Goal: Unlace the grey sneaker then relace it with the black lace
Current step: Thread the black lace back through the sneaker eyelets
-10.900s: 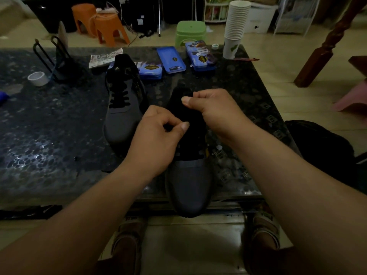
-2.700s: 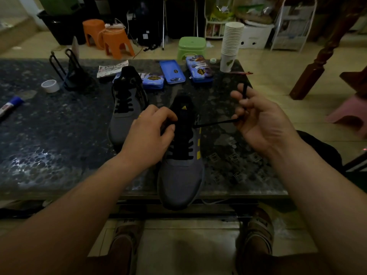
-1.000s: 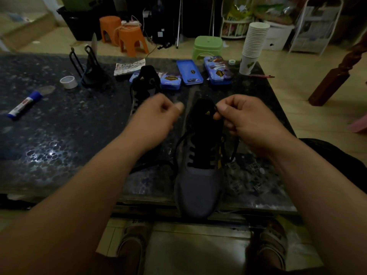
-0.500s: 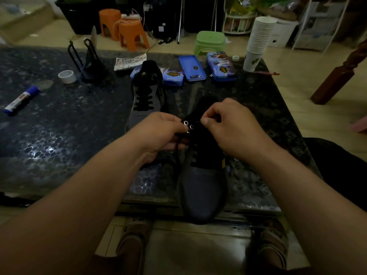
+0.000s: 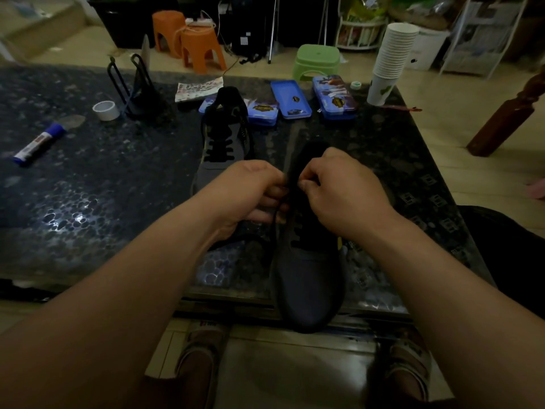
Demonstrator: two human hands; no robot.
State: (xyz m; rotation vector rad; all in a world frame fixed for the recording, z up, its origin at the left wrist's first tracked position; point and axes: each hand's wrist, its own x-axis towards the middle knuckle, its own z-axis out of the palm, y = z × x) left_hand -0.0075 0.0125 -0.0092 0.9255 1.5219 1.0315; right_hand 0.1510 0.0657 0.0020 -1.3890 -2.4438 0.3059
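A grey sneaker [image 5: 309,278] lies on the dark table [image 5: 88,202] with its toe over the near edge. Its black lace [image 5: 275,228] is threaded through the lower eyelets, and one loose strand hangs down the shoe's left side. My left hand [image 5: 250,196] has its fingers curled on the left upper edge of the shoe, gripping the lace there. My right hand [image 5: 339,190] pinches the lace at the top eyelets from the right. Both hands hide the upper eyelets.
A second grey sneaker [image 5: 221,143] with a black lace stands behind my left hand. Blue cases [image 5: 290,98], a stack of paper cups [image 5: 389,60], a tape roll [image 5: 104,110], a black stand [image 5: 132,87] and a marker [image 5: 38,143] lie further back.
Both hands came down from holding the lace ends apart and closed in on the sneaker's top eyelets. In the last half second they barely moved.
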